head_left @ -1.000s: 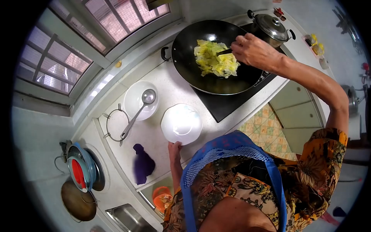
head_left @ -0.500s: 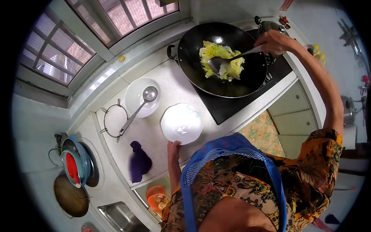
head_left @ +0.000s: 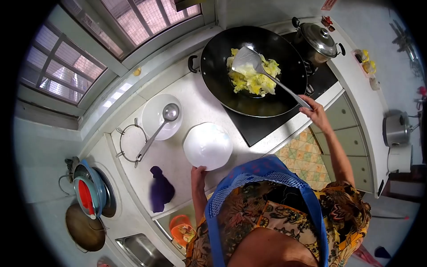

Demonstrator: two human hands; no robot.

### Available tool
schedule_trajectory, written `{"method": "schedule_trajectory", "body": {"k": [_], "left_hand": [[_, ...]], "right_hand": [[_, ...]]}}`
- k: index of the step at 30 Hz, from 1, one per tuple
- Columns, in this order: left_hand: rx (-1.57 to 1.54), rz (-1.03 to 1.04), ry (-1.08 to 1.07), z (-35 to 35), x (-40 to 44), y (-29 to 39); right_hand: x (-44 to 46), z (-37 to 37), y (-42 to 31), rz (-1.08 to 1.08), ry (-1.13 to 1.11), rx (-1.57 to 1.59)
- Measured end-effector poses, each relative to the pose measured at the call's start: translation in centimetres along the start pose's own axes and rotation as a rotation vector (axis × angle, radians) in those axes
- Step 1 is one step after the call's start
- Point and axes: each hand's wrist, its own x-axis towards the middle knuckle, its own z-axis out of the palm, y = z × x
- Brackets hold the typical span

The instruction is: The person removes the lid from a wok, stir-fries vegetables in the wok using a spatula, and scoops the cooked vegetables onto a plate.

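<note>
Fingers (head_left: 311,102) of the right hand (head_left: 319,116) curl firmly around the handle end of a metal spatula (head_left: 252,61) at a home cooktop (head_left: 243,127). Ahead and to the left of that grip, the blade covers part of a heap of pale green and yellow leaves (head_left: 256,84) lying in a black wok (head_left: 213,71); whether the blade carries any is hard to tell.

Nearer the body and well to the left, fingers of the left hand (head_left: 199,175) grasp the near rim of a white dish (head_left: 207,146), thumb in sight, the others hidden. Whether the dish sits on the counter (head_left: 200,104) or is raised cannot be told.

Work appears well along at the pan: the leaves look limp and glossy, seemingly close to cooked. None shows on the dish beside the left fingers, so the whole visible heap remains in the wok.

Beyond the left fingers, a ladle (head_left: 171,113) rests in a white bowl (head_left: 150,111), its handle reaching toward a wire ring (head_left: 120,143). Left of that hand lies a purple cloth (head_left: 162,191); past the right fingers stands a lidded pot (head_left: 317,40).
</note>
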Motion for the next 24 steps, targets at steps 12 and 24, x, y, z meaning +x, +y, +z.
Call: {"method": "schedule_trajectory", "body": {"k": [12, 24], "left_hand": [[-0.076, 0.009, -0.079, 0.4, -0.7, 0.4], [-0.099, -0.009, -0.07, 0.0, -0.3, -1.0]], "right_hand": [[8.7, 2.6, -2.0, -0.188, 0.195, -0.692], [10.1, -9.3, -9.7, -0.186, -0.08, -0.94]]}}
